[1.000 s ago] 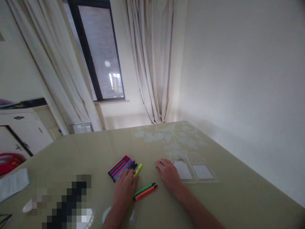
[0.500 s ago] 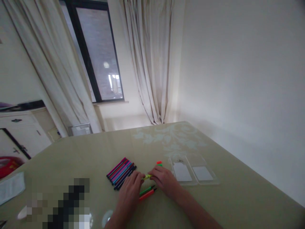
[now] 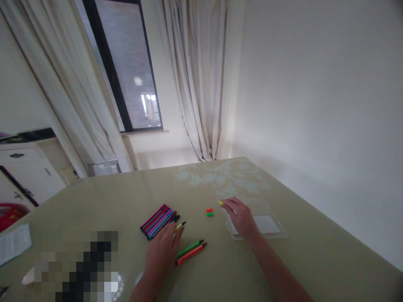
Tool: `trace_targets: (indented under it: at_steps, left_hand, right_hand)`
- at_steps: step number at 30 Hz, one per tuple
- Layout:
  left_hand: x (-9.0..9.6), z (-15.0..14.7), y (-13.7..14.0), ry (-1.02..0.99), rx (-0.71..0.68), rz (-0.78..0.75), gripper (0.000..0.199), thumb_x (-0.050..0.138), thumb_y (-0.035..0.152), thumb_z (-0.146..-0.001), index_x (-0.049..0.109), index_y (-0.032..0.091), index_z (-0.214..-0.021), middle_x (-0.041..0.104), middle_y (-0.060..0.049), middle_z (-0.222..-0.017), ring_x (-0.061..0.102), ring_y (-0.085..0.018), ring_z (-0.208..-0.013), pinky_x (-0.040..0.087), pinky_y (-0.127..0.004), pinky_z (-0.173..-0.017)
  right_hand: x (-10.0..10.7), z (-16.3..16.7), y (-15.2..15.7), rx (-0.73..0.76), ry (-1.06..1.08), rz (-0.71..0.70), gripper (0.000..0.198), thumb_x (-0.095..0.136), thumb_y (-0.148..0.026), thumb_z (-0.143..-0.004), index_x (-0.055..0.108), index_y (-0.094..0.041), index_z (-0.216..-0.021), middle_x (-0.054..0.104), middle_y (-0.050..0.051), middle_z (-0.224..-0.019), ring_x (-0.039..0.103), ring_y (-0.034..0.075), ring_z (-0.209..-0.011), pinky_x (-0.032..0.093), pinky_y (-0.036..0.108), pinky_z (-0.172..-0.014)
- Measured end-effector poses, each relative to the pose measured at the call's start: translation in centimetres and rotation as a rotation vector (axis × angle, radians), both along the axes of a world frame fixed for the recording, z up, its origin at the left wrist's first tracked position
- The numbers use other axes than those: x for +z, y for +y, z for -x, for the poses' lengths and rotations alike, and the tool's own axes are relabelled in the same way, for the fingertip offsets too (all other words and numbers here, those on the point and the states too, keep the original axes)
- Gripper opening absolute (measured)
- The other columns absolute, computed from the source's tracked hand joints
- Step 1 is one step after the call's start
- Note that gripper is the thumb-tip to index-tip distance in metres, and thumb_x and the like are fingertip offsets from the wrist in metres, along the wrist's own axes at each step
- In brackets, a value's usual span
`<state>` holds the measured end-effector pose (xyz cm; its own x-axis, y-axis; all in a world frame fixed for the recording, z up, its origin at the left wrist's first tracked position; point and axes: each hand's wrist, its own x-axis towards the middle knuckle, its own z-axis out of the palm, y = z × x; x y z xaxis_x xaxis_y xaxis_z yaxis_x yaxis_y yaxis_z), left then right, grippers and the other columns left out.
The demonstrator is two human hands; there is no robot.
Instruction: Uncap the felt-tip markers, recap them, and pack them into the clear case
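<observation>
My left hand (image 3: 163, 245) is closed on an uncapped yellow marker (image 3: 179, 226), its dark tip pointing up and right. Between the fingertips of my right hand (image 3: 241, 214) is the small yellow cap (image 3: 221, 203), held above the left edge of a clear plastic case (image 3: 258, 238). Just right of my left hand, an uncapped green marker (image 3: 190, 249) and an uncapped red marker (image 3: 190, 254) lie side by side. A red cap (image 3: 209, 210) and a green cap (image 3: 210, 214) sit together between my hands. Several capped markers (image 3: 159, 221) lie in a row beyond my left hand.
White paper (image 3: 267, 224) shows inside the open case. At the far left are a pale packet (image 3: 15, 243) and a red object (image 3: 12, 216). Pixelation covers something at the lower left. A wall (image 3: 330, 126) runs along the table's right side.
The yellow cap has come off the marker. My right hand has moved right and away with the cap; my left hand has drawn slightly left and nearer with the marker.
</observation>
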<state>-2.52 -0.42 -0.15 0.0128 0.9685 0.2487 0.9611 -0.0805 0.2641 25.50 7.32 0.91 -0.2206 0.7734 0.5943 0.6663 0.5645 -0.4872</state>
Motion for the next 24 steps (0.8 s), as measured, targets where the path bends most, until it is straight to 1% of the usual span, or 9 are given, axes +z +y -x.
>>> trace_targets:
  at_steps: [2, 3, 7, 12, 15, 18, 20, 22, 24]
  left_hand:
    - [-0.6, 0.2, 0.3, -0.055, -0.043, -0.025, 0.034, 0.036, 0.04, -0.105, 0.065, 0.024, -0.1, 0.073, -0.006, -0.102, 0.07, -0.021, -0.096, 0.05, -0.03, -0.08]
    - [-0.9, 0.2, 0.4, -0.076, -0.074, -0.024, 0.033, 0.037, 0.04, -0.104, 0.066, 0.024, -0.099, 0.072, -0.006, -0.102, 0.069, -0.021, -0.095, 0.05, -0.031, -0.083]
    - [-1.7, -0.2, 0.3, -0.151, -0.171, -0.018, 0.027, 0.043, 0.037, -0.102, 0.066, 0.025, -0.097, 0.07, -0.006, -0.101, 0.066, -0.022, -0.098, 0.049, -0.034, -0.09]
    - [-1.3, -0.3, 0.3, -0.213, -0.196, 0.053, 0.024, 0.047, 0.034, -0.101, 0.067, 0.024, -0.092, 0.069, -0.005, -0.098, 0.065, -0.021, -0.097, 0.05, -0.033, -0.088]
    - [-1.3, 0.4, 0.8, -0.227, -0.147, 0.012, 0.026, 0.046, 0.033, -0.1, 0.067, 0.023, -0.087, 0.07, -0.005, -0.097, 0.065, -0.022, -0.097, 0.05, -0.034, -0.088]
    - [-1.7, 1.5, 1.3, -0.196, -0.007, -0.109, 0.026, 0.043, 0.029, -0.1, 0.068, 0.021, -0.098, 0.07, -0.007, -0.103, 0.065, -0.024, -0.101, 0.049, -0.037, -0.093]
    - [-2.1, 2.3, 1.4, -0.142, 0.077, -0.153, 0.026, 0.043, 0.027, -0.099, 0.068, 0.02, -0.106, 0.069, -0.009, -0.108, 0.064, -0.025, -0.103, 0.049, -0.04, -0.095]
    - [-2.4, 2.8, 1.5, -0.088, 0.122, -0.145, 0.026, 0.045, 0.026, -0.098, 0.067, 0.019, -0.11, 0.068, -0.01, -0.11, 0.063, -0.026, -0.105, 0.048, -0.041, -0.096]
    - [-2.5, 3.1, 1.4, -0.054, 0.129, -0.103, 0.024, 0.047, 0.026, -0.097, 0.068, 0.019, -0.108, 0.068, -0.01, -0.109, 0.062, -0.026, -0.106, 0.048, -0.041, -0.096]
  right_hand:
    - [0.0, -0.2, 0.1, -0.128, -0.037, 0.054, 0.027, 0.049, -0.028, -0.102, 0.075, -0.023, -0.107, 0.07, 0.007, -0.1, 0.066, 0.02, -0.094, 0.051, 0.031, -0.088]
    - [0.0, 0.1, 0.0, -0.155, -0.086, 0.091, 0.027, 0.05, -0.027, -0.102, 0.076, -0.022, -0.104, 0.069, 0.007, -0.1, 0.065, 0.02, -0.094, 0.05, 0.031, -0.087]
    - [-0.4, 1.8, -0.4, -0.165, -0.331, 0.219, 0.022, 0.055, -0.019, -0.096, 0.076, -0.023, -0.099, 0.071, 0.008, -0.101, 0.063, 0.024, -0.099, 0.046, 0.033, -0.089]
    - [-0.8, 2.7, 0.0, -0.22, -0.482, 0.274, 0.022, 0.055, -0.013, -0.094, 0.074, -0.02, -0.101, 0.073, 0.01, -0.106, 0.063, 0.026, -0.104, 0.043, 0.035, -0.091]
    - [-1.2, 2.9, 0.3, -0.224, -0.527, 0.28, 0.025, 0.051, -0.011, -0.095, 0.073, -0.02, -0.103, 0.073, 0.01, -0.108, 0.064, 0.026, -0.104, 0.043, 0.034, -0.09]
    - [-1.6, 3.1, 0.4, -0.241, -0.527, 0.274, 0.028, 0.049, -0.008, -0.094, 0.072, -0.018, -0.105, 0.072, 0.011, -0.11, 0.064, 0.026, -0.104, 0.044, 0.034, -0.09]
    - [-1.8, 3.2, 0.5, -0.238, -0.504, 0.274, 0.03, 0.048, -0.005, -0.092, 0.072, -0.017, -0.107, 0.072, 0.011, -0.111, 0.065, 0.026, -0.105, 0.044, 0.034, -0.091]
    - [-1.9, 3.1, 0.6, -0.224, -0.47, 0.274, 0.033, 0.048, -0.003, -0.091, 0.073, -0.017, -0.107, 0.072, 0.011, -0.112, 0.065, 0.026, -0.106, 0.044, 0.034, -0.092]
    - [-1.7, 3.1, 0.5, -0.217, -0.439, 0.275, 0.034, 0.047, -0.003, -0.091, 0.073, -0.017, -0.107, 0.072, 0.012, -0.111, 0.064, 0.026, -0.107, 0.045, 0.034, -0.092]
